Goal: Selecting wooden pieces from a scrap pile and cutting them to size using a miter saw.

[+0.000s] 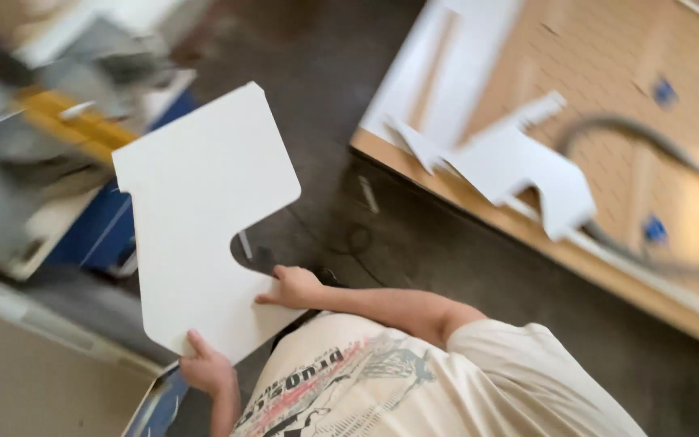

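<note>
Both hands grip a white cut panel (200, 218) at its lower edge: left hand (206, 368) at 6 o'clock, right hand (294, 287) at 4 o'clock, fingers clasped on it. Dark floor (414, 243) lies open toward 3 o'clock, up to the desk (608, 267) edge.

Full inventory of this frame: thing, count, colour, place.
cut panel: 1, white, flat, notched outline, held up over the floor at centre left
floor: 1, dark grey, centre of view
workbench: 1, tan perforated top with light wood edge, upper right
panel offcuts: several, white, lying on the workbench
hose: 1, grey, curving across the workbench at right
markers: 2, blue, small, on the workbench top
machine: 1, grey with yellow and blue parts, blurred, upper left
T-shirt: 1, cream with printed graphic, bottom centre
left hand: 1, gripping the panel's bottom edge
right hand: 1, gripping the panel's lower right edge
</note>
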